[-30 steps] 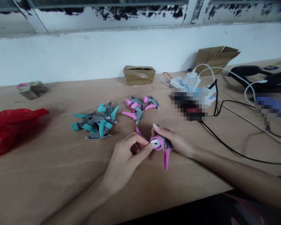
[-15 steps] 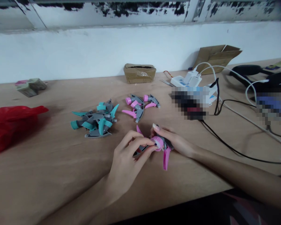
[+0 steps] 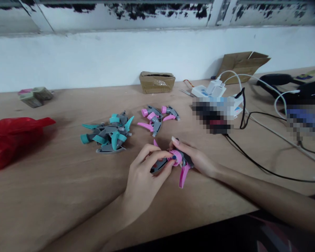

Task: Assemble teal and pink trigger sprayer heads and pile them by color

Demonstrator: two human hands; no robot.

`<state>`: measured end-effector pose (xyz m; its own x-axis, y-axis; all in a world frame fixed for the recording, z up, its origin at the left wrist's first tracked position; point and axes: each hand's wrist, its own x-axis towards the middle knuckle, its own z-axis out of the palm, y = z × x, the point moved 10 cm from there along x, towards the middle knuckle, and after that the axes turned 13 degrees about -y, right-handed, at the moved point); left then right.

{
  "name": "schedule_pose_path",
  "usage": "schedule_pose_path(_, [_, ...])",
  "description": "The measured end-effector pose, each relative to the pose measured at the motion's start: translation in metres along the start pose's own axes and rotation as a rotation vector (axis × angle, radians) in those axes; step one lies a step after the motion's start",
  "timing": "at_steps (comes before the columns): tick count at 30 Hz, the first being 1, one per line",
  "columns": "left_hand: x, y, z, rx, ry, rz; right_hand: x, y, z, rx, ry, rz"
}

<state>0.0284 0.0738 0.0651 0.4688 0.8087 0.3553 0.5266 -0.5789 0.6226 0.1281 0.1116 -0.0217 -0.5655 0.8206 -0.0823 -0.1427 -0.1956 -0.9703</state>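
Right hand (image 3: 199,159) clamped round pink-and-gray spray head (image 3: 185,160), near side of table (image 3: 68,196), right of teal spray heads (image 3: 109,132). Left hand (image 3: 144,175): thumb, finger nearly together at collar (image 3: 179,157); whether pinching anything, cannot tell. Likely step: fingertip work at collar; next calls for steady right grip.

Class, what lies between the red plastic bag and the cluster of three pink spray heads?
In the head view, a pile of teal-and-grey spray heads lies between the red plastic bag and the pink cluster.
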Motion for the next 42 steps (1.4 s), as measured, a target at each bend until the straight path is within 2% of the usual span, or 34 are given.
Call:
schedule_pose_path(5, [0.001,0.003,-0.001,0.011,0.011,0.007,-0.003,-0.006,0.003,-0.06,0.012,-0.016])
schedule_pose_path(10, [-0.003,0.018,0.0,0.009,0.029,0.144,-0.005,-0.013,0.007,-0.182,0.011,-0.017])
schedule_pose_path(15, [-0.007,0.019,0.005,0.019,-0.028,0.185,-0.004,-0.014,0.004,-0.225,0.016,-0.008])
schedule_pose_path(18, [-0.005,0.012,0.001,0.024,-0.044,0.172,-0.005,-0.02,-0.01,-0.336,0.081,-0.004])
schedule_pose_path(23, [0.004,-0.011,-0.017,0.095,0.021,0.048,-0.011,-0.047,-0.048,-0.744,0.288,-0.058])
schedule_pose_path(27, [0.009,-0.039,-0.013,0.127,-0.053,-0.131,-0.002,-0.064,-0.083,-1.118,0.472,0.044])
schedule_pose_path(31, [0.009,-0.056,-0.01,0.144,-0.089,-0.252,0.017,-0.085,-0.101,-1.276,0.596,0.046])
schedule_pose_path(33, [0.01,-0.053,-0.012,0.164,-0.083,-0.236,0.023,-0.092,-0.098,-1.33,0.61,0.035])
schedule_pose_path(36, [0.011,-0.039,-0.013,0.22,-0.083,-0.143,0.021,-0.097,-0.082,-1.441,0.574,-0.016])
schedule_pose_path(39, [0.009,-0.028,-0.011,0.412,-0.079,-0.099,0.009,-0.089,-0.059,-1.586,0.451,-0.091])
schedule_pose_path(42, [0.006,-0.022,-0.007,0.613,-0.069,-0.128,-0.003,-0.073,-0.046,-1.698,0.326,-0.128])
